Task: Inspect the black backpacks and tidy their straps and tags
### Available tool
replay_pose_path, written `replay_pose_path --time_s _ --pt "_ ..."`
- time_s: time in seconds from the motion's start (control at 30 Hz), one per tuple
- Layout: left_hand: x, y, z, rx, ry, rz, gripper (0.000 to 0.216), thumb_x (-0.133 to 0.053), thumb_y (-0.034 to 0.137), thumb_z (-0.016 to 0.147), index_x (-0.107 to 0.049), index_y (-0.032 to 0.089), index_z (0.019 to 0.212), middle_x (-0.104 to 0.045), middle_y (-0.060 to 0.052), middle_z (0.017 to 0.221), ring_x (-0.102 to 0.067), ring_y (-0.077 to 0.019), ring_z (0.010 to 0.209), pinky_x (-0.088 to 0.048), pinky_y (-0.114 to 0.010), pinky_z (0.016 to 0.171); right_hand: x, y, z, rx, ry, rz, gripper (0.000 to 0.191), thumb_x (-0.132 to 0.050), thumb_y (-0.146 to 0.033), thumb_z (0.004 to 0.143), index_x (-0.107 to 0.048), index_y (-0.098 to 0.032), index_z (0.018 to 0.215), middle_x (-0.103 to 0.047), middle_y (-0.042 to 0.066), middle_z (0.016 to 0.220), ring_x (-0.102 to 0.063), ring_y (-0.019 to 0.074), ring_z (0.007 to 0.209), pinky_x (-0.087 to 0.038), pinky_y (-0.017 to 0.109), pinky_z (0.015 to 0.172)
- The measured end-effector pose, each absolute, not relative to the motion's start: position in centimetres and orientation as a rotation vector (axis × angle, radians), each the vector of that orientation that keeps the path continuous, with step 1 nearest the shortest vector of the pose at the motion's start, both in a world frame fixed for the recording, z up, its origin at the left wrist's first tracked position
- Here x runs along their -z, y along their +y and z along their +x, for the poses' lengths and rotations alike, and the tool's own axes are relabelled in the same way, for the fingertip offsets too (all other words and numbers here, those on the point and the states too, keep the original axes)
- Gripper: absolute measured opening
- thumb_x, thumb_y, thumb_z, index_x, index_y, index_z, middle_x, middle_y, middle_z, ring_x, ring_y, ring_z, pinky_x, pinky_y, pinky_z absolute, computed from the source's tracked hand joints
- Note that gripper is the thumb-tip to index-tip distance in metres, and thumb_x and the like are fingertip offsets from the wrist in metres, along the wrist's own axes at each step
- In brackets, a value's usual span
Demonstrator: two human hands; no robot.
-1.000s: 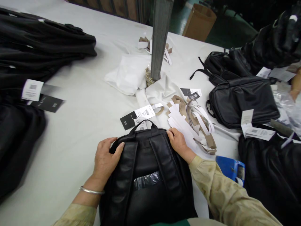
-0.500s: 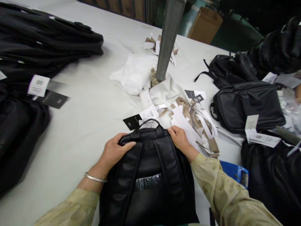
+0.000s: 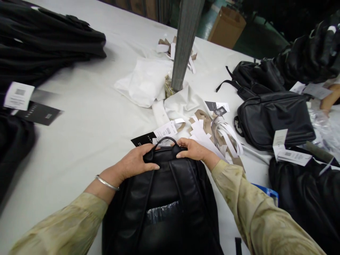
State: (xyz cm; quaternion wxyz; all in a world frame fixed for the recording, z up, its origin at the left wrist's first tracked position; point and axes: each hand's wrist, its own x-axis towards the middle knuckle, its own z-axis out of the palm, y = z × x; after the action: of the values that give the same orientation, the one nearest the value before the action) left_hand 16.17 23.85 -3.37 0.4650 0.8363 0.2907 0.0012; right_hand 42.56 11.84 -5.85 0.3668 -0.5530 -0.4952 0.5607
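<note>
A black backpack (image 3: 164, 187) lies in front of me, its two shoulder straps facing up and its top pointing away. My left hand (image 3: 139, 160) grips the top edge left of the carry handle (image 3: 165, 139), thumb on the near side. On the right of that handle, my right hand (image 3: 192, 149) pinches the top edge, with its fingertips behind the rim. Black and white hang tags (image 3: 166, 130) lie just beyond the handle. Clear plastic (image 3: 163, 211) shows at a slot between the straps.
Cut paper strips (image 3: 228, 136) are heaped beyond my right hand. A grey post (image 3: 186, 46) rises from the white table beside a white bag (image 3: 145, 83). More black backpacks (image 3: 276, 117) lie right, others (image 3: 47, 39) left. At the far right a person's hand (image 3: 330, 98) shows.
My right hand has moved left along the backpack's top edge to the handle's base. My left hand has shifted slightly right, closer to the handle. The view has turned a little.
</note>
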Motion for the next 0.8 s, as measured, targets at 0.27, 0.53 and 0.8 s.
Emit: replay_pose_path --time_s 0.27,0.53,0.8 --pt "3.2 25.1 17.7 0.503 0.791 2.257 0.076 -0.053 0.078 0.076 -0.07 0.02 0.122 -0.076 -0.013 0.112 -0.068 -0.0354 0.106 -0.05 -0.04 0.092 4.9 12.7 42.4 -1.268 -1.648 -1.812 0.021 -0.071 -0.03 0.081 -0.059 -0.016 0.071 -0.056 -0.004 0.067 -0.052 0.0125 0.068 -0.036 0.024 0.065" --pt "6.1 26.0 14.3 0.717 1.103 2.214 0.08 -0.032 0.088 0.077 -0.077 0.024 0.091 -0.076 -0.013 0.092 -0.069 -0.0332 0.093 -0.048 -0.037 0.078 7.3 10.6 41.5 -0.881 -1.571 -2.436 0.037 -0.054 -0.051 0.096 -0.07 -0.019 0.089 -0.074 0.009 0.088 -0.066 0.0213 0.084 -0.041 0.029 0.072" --pt "5.3 23.9 14.0 0.599 1.416 2.179 0.073 -0.033 0.082 0.082 -0.076 0.024 0.094 -0.076 -0.013 0.096 -0.068 -0.0353 0.092 -0.044 -0.036 0.065 4.3 8.4 39.3 -0.358 -1.69 -2.202 0.035 -0.048 -0.038 0.101 -0.065 -0.014 0.12 -0.069 0.017 0.119 -0.061 0.0268 0.116 -0.045 0.04 0.1"
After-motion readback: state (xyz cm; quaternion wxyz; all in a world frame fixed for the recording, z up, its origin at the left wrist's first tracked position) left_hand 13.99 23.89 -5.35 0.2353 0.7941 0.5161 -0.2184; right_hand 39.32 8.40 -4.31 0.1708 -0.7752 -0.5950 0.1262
